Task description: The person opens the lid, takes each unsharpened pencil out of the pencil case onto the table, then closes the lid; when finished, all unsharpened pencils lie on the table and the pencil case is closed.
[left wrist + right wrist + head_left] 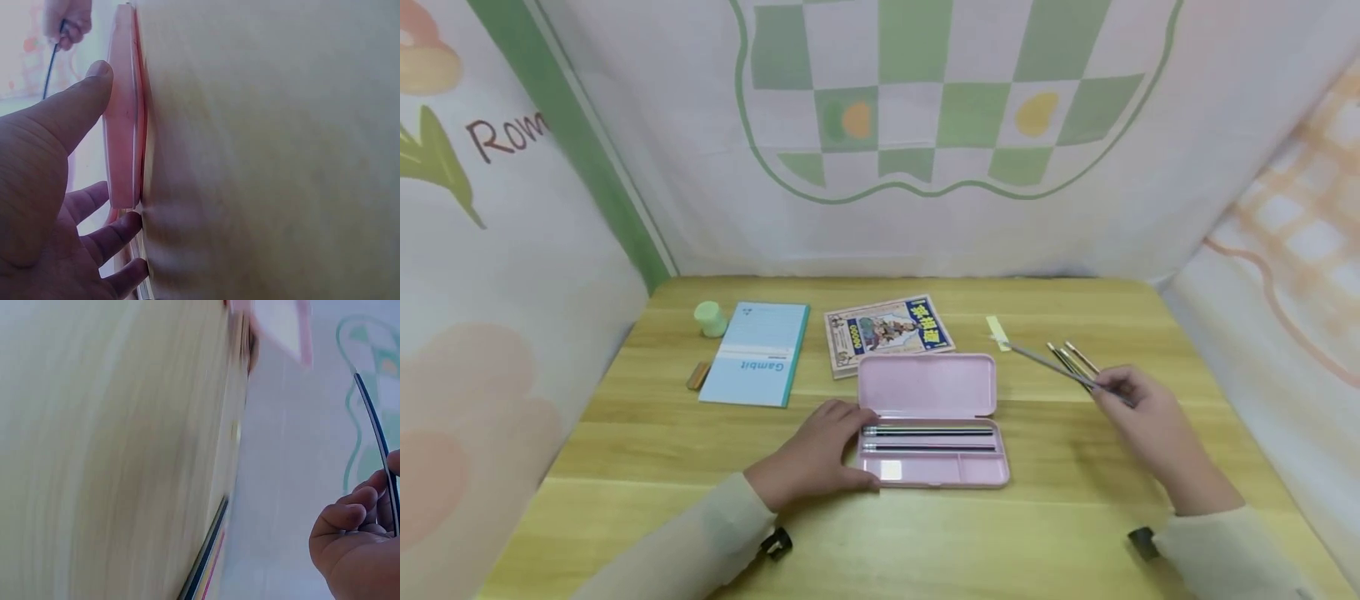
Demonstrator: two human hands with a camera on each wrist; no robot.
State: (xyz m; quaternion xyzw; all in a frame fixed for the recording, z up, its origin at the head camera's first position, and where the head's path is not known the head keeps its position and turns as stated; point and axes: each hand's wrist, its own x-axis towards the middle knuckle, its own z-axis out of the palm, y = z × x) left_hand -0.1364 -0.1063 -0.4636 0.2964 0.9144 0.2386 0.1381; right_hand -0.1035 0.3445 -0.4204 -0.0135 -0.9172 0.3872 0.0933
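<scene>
A pink pencil case (927,396) lies with its lid raised, two dark striped pencils (928,432) and a small white block (891,470) in its compartments. My left hand (823,454) grips the case's left end, fingers at the hinge corner and thumb along the front edge. In the left wrist view the thumb (87,100) presses the case's pink side wall (123,125). Above the table on the right, my right hand (1138,417) pinches a dark pencil (1048,364) near one end; its other end points left. Several more pencils (1078,360) lie behind that hand.
Behind the case lies an illustrated book or box (887,332). Farther left are a light blue notebook (756,354), a pale green round container (710,319) and a small brown block (697,376). A yellow strip (997,332) lies right of the book. Fabric walls enclose the table.
</scene>
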